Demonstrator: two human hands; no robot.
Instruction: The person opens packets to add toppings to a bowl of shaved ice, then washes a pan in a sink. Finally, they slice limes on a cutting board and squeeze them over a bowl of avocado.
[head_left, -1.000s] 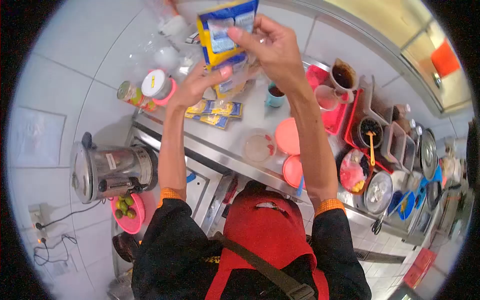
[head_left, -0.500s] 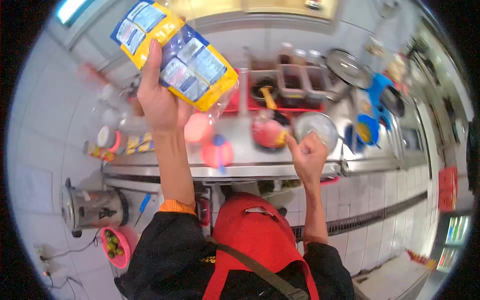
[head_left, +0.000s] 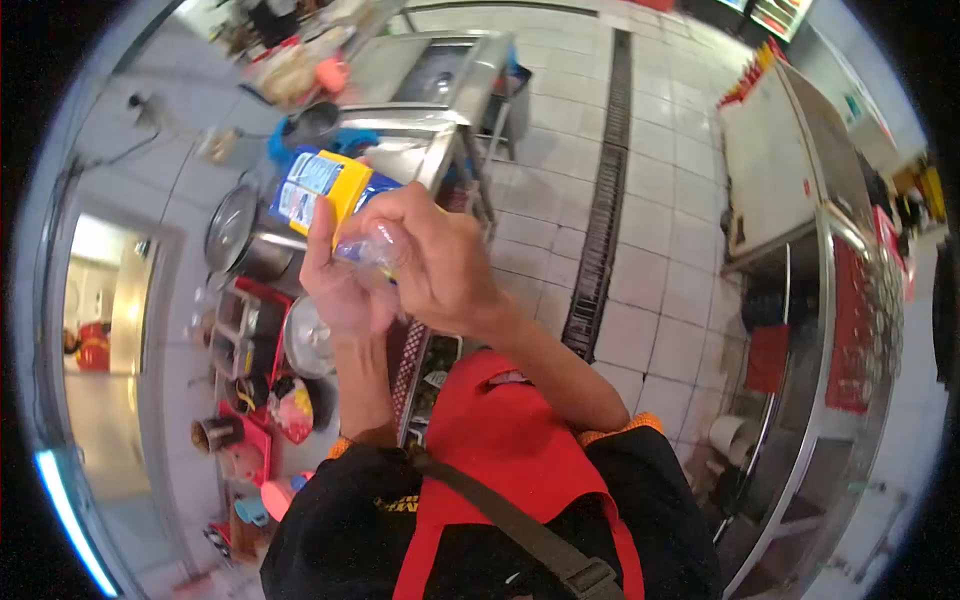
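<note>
Yellow-and-blue printed packets (head_left: 345,190) in clear plastic wrap (head_left: 380,245) are held up in front of my chest. My left hand (head_left: 345,290) is wrapped round them from below, its thumb lying along the near side. Over the plastic at the packets' near end, my right hand (head_left: 440,265) has its fingers curled and pressed together, gripping the film. Parts of the packets are hidden behind both hands.
To the left, a steel counter carries a lidded pot (head_left: 235,230), a round metal lid (head_left: 308,335) and a pink tray (head_left: 258,435). A sink unit (head_left: 430,75) stands ahead. A drain grate (head_left: 603,200) crosses the tiled floor; a white cabinet (head_left: 770,165) is at right.
My view has turned right, away from the counter. The packets have come lower and nearer my chest. My right hand has moved from above the counter onto their plastic wrap.
</note>
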